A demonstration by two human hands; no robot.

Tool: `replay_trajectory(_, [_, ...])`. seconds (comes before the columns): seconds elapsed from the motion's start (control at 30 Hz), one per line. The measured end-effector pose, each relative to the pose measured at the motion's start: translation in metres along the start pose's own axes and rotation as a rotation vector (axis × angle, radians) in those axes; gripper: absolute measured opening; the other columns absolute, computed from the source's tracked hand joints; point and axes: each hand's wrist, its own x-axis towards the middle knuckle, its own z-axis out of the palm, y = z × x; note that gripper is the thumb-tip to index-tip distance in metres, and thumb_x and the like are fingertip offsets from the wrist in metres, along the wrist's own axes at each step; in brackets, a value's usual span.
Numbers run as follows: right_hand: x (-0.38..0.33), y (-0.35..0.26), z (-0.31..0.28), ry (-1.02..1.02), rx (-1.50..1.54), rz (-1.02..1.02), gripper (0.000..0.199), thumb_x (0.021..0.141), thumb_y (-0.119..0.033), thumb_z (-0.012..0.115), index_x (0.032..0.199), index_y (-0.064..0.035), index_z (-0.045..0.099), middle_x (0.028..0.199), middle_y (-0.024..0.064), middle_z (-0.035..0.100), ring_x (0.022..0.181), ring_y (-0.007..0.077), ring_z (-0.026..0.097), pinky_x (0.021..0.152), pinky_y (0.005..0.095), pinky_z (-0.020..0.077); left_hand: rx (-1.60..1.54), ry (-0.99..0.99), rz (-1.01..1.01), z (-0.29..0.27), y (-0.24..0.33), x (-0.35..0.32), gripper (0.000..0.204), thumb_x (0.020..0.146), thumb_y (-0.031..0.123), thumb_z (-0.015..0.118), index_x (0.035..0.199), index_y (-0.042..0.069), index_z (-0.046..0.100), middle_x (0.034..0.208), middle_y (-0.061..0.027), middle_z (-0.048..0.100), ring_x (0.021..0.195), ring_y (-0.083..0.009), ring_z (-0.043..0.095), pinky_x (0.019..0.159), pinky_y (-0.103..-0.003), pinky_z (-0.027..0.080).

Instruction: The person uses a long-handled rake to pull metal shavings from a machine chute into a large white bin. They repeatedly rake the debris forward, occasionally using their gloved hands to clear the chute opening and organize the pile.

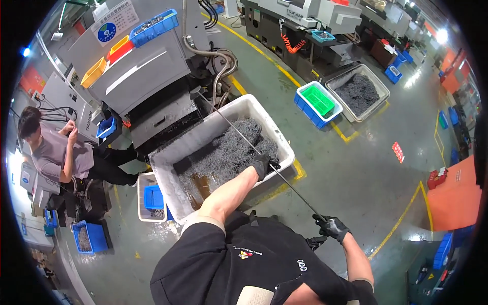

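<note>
My left hand (263, 166), in a black glove, is closed around the middle of a long thin metal rod (292, 187). Nearer my body, my right hand (333, 227), also gloved in black, grips the rod's near end. The rod slants across a large white bin (278, 133), its far end by the grey machine (161, 119). Curly metal shavings (223, 147) fill much of the bin, with brownish liquid at its near left corner. What the rod's far tip touches is too small to tell.
Left, a person (63, 147) stands with both hands raised together. A smaller white bin (141, 203) holds a blue basket (153, 197). Beyond the large bin stand a blue crate with a green basket (319, 100) and another shavings bin (385, 91). Hoses (226, 63) hang beside the machine.
</note>
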Motion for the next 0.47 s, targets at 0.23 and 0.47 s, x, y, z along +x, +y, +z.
replay_trajectory(0.23, [0.068, -0.116, 0.021, -0.185, 0.212, 0.065, 0.038, 0.092, -0.037, 0.057, 0.112, -0.0049, 0.062, 0.072, 0.0065, 0.057, 0.053, 0.0143, 0.053, 0.047, 0.0301, 0.0453, -0.150, -0.044, 0.035, 0.001, 0.043, 0.012, 0.024, 0.096, 0.016, 0.040, 0.104, 0.001, 0.056, 0.078, -0.0178, 0.064, 0.071, -0.0312, 0.065, 0.063, -0.042, 0.057])
replay_trajectory(0.47, [0.100, -0.169, 0.021, -0.296, 0.063, 0.019, 0.041, 0.094, -0.032, 0.057, 0.128, -0.0101, 0.056, 0.063, 0.0035, 0.056, 0.047, 0.0123, 0.053, 0.045, 0.0292, 0.0457, -0.145, -0.152, 0.232, -0.013, 0.057, 0.007, 0.060, 0.085, 0.002, 0.057, 0.141, 0.021, 0.044, 0.091, -0.0080, 0.064, 0.072, -0.0213, 0.061, 0.060, -0.035, 0.053])
